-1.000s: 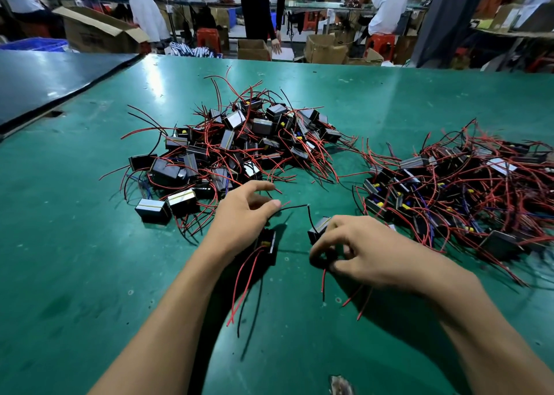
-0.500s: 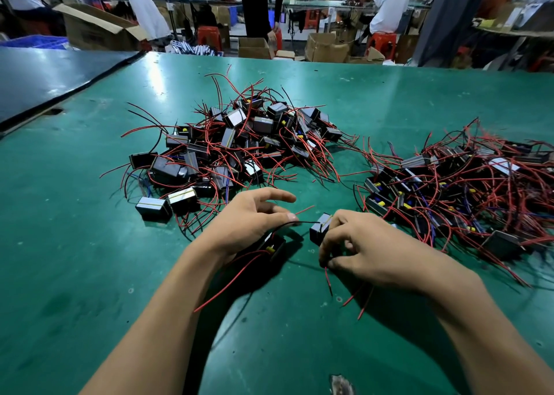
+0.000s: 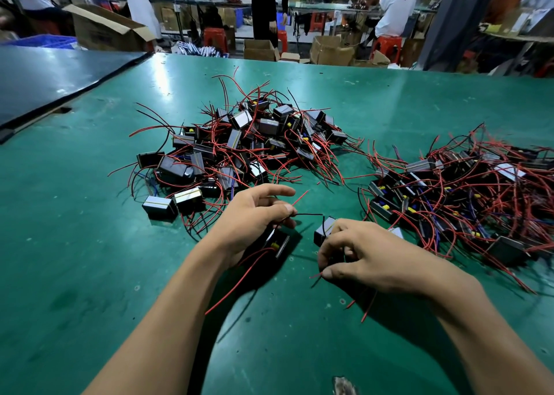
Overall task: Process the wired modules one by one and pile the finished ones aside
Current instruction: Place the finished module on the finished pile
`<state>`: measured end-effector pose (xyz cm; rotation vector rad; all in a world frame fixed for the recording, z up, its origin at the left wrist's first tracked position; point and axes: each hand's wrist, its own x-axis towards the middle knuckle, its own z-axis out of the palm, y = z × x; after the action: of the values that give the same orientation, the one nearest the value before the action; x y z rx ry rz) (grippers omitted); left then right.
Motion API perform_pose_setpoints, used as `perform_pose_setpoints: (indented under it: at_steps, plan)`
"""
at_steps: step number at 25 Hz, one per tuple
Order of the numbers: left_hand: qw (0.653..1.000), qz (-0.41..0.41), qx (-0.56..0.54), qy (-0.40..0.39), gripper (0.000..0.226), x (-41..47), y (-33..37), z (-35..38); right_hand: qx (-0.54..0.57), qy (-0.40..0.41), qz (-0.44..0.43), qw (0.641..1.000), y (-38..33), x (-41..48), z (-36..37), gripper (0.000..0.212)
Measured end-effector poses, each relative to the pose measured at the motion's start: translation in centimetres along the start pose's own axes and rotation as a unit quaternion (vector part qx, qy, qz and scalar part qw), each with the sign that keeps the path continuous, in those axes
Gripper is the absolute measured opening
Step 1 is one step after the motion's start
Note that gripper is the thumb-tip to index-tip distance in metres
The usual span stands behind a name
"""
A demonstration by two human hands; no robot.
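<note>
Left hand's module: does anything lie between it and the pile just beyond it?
No other module blocks the way. Between the module in the left hand and the pile, only that pile's loose red wires trail over the green table.

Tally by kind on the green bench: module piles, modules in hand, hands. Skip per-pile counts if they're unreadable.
Module piles: 2 (centre pile, right pile)
Modules in hand: 2 (left-hand module, right-hand module)
Hands: 2 (left hand, right hand)
Total: 6
Modules inside the piles are too tangled in wire to count.
</note>
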<state>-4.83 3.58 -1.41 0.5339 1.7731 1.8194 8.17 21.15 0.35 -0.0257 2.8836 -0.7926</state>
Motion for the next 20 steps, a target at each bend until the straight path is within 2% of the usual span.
perform_pose_setpoints:
  at_steps: [3,6,10,16,20]
  plan:
    - [1.000,-0.007,-0.014,0.000,0.020,0.0,0.0,0.2,0.032,0.015,-0.021,0.999,0.0,-0.1,-0.1,0.007]
    - [0.999,-0.026,-0.045,-0.009,0.017,-0.1,0.1,0.5,0.109,0.048,-0.041,0.992,0.0,-0.3,-0.6,0.005]
    - [0.994,-0.066,-0.088,-0.012,0.017,-0.2,0.3,0.6,0.179,0.099,-0.032,0.978,0.3,-0.1,-0.7,0.006]
    - [0.989,-0.077,-0.118,-0.038,0.019,-0.5,0.6,0.1,0.323,0.194,-0.029,0.926,0.1,1.0,0.3,0.007]
    - [0.991,-0.056,-0.121,-0.002,0.014,-0.4,0.8,0.3,0.414,0.222,-0.005,0.883,0.1,1.5,0.9,0.014]
